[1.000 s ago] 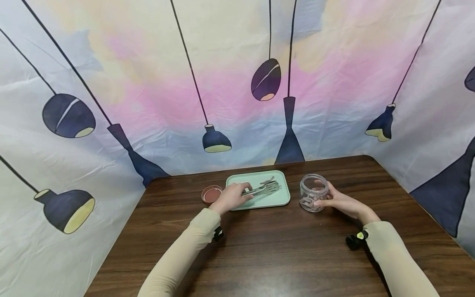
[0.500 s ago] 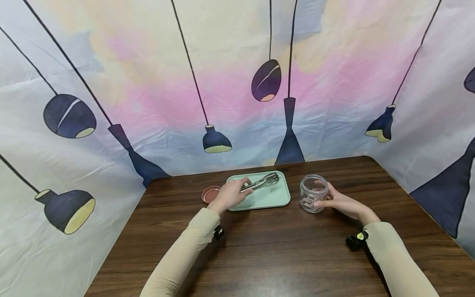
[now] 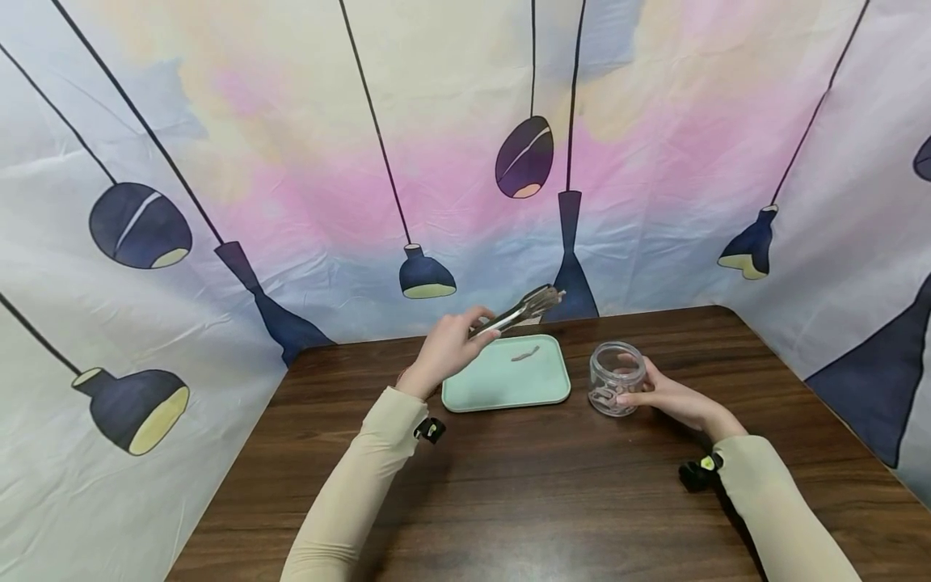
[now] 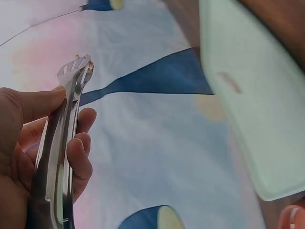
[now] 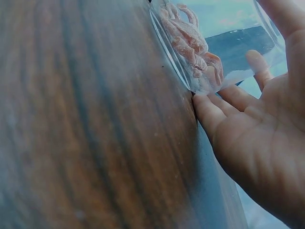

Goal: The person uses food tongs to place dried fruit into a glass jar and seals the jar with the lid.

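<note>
My left hand [image 3: 447, 349] grips metal tongs [image 3: 511, 315], raised above the far side of the pale green tray [image 3: 473, 386]. Small brownish bits show at the tongs' slotted tips in the left wrist view; how much they pinch is hard to tell. One thin brownish-pink strip [image 3: 525, 354] lies on the tray. To the tray's right, my right hand [image 3: 672, 396] holds a clear lidless jar [image 3: 607, 378] standing on the table, thumb and fingers around its side. Several pinkish, powdery dried strips [image 5: 188, 40] lie at the jar's bottom in the right wrist view.
A reddish round lid [image 4: 291, 219] peeks in at the corner of the left wrist view; my left hand mostly hides it in the head view. The dark wooden table [image 3: 553, 485] ends at a cloth backdrop [image 3: 465, 178] painted with lamps.
My left hand has lifted the tongs from the tray, up and away from it. Most of the strips there have gone; one stays. My right hand and the jar have not moved.
</note>
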Tool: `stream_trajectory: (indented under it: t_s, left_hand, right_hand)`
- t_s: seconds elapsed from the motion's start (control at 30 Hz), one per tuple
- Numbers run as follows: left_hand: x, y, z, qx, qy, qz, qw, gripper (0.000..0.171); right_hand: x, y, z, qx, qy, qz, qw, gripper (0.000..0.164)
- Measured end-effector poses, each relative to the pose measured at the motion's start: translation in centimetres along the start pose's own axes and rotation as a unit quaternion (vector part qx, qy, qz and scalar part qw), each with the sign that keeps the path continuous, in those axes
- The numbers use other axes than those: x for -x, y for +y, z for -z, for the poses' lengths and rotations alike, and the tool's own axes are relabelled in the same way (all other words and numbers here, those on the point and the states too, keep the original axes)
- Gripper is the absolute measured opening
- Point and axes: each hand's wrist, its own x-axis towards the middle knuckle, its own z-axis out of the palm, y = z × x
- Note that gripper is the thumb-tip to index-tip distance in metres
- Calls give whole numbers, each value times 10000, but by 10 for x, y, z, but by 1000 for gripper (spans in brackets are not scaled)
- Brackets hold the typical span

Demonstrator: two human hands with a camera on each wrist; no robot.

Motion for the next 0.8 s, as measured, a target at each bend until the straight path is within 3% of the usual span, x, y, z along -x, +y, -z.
stream_trajectory:
  t_s: [0.13, 0.27, 0.8]
  left_hand:
    - [-4, 7, 6, 208, 167, 1, 9996, 33]
    - [-7, 14, 2, 245, 218, -210, 9992, 33]
    - [-12, 48, -31, -98, -443, -544, 9975, 33]
  right_hand:
    - [0, -1, -1, -14, 11, 28, 10000, 90]
    - [0, 0, -1, -55, 28, 16, 10000, 88]
    - [0, 1, -1, -107, 18, -31, 9999, 88]
